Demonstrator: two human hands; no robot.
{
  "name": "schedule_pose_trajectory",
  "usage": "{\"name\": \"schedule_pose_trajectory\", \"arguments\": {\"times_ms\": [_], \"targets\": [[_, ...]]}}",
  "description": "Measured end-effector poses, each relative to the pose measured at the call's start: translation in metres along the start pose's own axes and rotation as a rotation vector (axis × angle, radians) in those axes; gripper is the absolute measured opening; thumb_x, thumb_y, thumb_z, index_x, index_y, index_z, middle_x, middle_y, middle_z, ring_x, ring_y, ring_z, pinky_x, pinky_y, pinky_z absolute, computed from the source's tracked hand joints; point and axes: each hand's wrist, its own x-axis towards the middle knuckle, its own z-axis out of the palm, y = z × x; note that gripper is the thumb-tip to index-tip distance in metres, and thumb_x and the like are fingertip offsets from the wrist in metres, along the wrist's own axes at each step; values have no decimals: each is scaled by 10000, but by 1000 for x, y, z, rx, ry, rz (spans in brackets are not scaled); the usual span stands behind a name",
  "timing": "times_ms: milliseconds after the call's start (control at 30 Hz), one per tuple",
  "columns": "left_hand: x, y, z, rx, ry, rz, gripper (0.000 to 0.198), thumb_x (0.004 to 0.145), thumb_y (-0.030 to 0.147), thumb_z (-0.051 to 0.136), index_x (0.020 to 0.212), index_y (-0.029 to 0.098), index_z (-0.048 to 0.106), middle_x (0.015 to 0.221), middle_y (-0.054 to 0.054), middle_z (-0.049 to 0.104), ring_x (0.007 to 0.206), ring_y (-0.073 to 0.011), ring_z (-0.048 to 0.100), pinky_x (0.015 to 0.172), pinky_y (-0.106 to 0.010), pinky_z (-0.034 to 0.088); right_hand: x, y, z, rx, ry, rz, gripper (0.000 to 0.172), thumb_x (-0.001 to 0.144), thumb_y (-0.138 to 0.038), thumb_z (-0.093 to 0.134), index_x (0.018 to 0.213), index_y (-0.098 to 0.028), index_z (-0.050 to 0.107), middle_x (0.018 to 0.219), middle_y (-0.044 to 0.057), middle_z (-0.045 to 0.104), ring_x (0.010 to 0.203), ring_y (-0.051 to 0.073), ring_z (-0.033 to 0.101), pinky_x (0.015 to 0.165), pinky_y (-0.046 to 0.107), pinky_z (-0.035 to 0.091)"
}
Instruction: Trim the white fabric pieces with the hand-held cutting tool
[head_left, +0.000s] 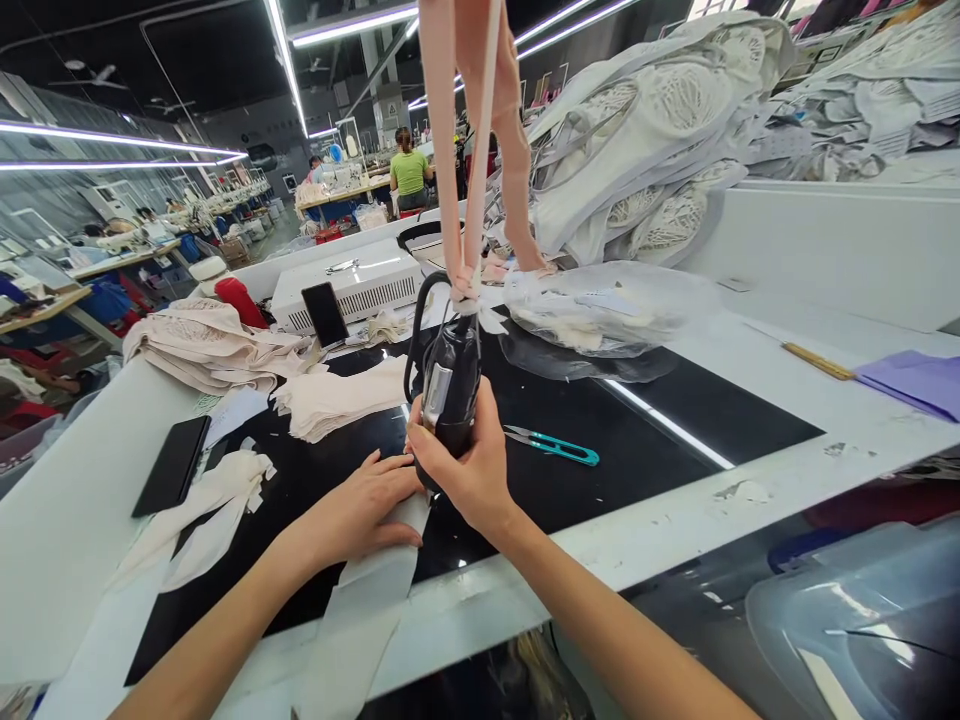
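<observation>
My right hand [465, 470] is closed round a black handheld cutting tool [450, 380] that hangs from pink fabric straps [454, 150] above. The tool's lower end meets a pale fabric strip [367, 600] lying on the black work mat [660, 410]. My left hand [367, 505] lies flat on that strip with its fingers stretched out, pressing it down just left of the tool. The strip runs over the table's front edge toward me.
Teal thread snips [555, 447] lie right of the tool. Stacks of beige fabric pieces [337, 400] and a phone [324, 312] sit behind, a dark tablet [172, 463] at left, a plastic bag [600, 310] and white lace bundles [660, 130] at back right. People work at distant tables [409, 170].
</observation>
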Motion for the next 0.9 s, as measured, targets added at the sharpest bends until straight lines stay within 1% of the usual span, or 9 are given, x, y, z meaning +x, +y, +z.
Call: {"name": "schedule_pose_trajectory", "arguments": {"times_ms": [167, 267, 367, 467, 567, 733, 833, 900], "targets": [[-1, -3, 2, -2, 5, 8, 594, 858, 236, 851, 1394, 237, 595, 1441, -134, 628, 1492, -338, 439, 1234, -694, 288, -3, -2, -1, 1, -18, 15, 322, 827, -332, 741, 1083, -288, 552, 860, -23, 610, 672, 139, 568, 577, 282, 529], [0, -5, 4, 8, 16, 5, 571, 864, 249, 846, 1381, 220, 605, 1472, -159, 602, 1471, -356, 465, 1209, -737, 290, -7, -3, -1, 20, -33, 9, 354, 824, -338, 757, 1102, -289, 543, 846, -31, 605, 671, 140, 569, 589, 285, 539], [1, -4, 5, 9, 29, -11, 554, 856, 256, 853, 1357, 196, 623, 1509, -182, 565, 1459, -377, 477, 1189, -752, 309, -12, -4, -1, 33, -46, 20, 376, 819, -330, 767, 1117, -288, 542, 847, -31, 607, 670, 143, 572, 598, 296, 543], [1, -3, 4, -6, 18, -22, 590, 848, 250, 861, 1376, 179, 608, 1540, -202, 530, 1472, -391, 461, 1189, -755, 305, -14, -6, -1, 26, -55, 32, 344, 843, -332, 745, 1118, -290, 542, 857, -26, 611, 676, 146, 578, 608, 304, 549], [0, -2, 2, -36, -4, -16, 639, 839, 258, 872, 1406, 197, 583, 1591, -204, 472, 1493, -384, 433, 1202, -760, 271, -13, -8, -1, 20, -72, 34, 324, 855, -319, 727, 1117, -290, 538, 856, -25, 608, 686, 146, 578, 618, 302, 552], [0, -2, 0, -71, -22, -31, 713, 787, 284, 917, 1414, 198, 588, 1592, -197, 473, 1533, -400, 358, 1218, -754, 242, -14, -12, -1, 45, -65, 67, 406, 828, -329, 746, 1166, -295, 523, 876, -26, 595, 691, 146, 566, 619, 309, 531], [1, 0, -1, -90, -27, -54, 793, 779, 273, 926, 1476, 227, 550, 1594, -174, 479, 1510, -388, 399, 1237, -729, 230, -17, -14, 0, 51, -72, 95, 420, 819, -331, 747, 1174, -293, 526, 881, -25, 589, 686, 146, 561, 627, 321, 520], [1, 1, -2, -104, -35, -71, 811, 777, 279, 928, 1491, 244, 546, 1589, -158, 491, 1497, -387, 417, 1247, -713, 225, -18, -14, 1, 55, -70, 104, 411, 817, -322, 743, 1169, -292, 531, 886, -24, 588, 686, 145, 561, 640, 329, 519]]}}
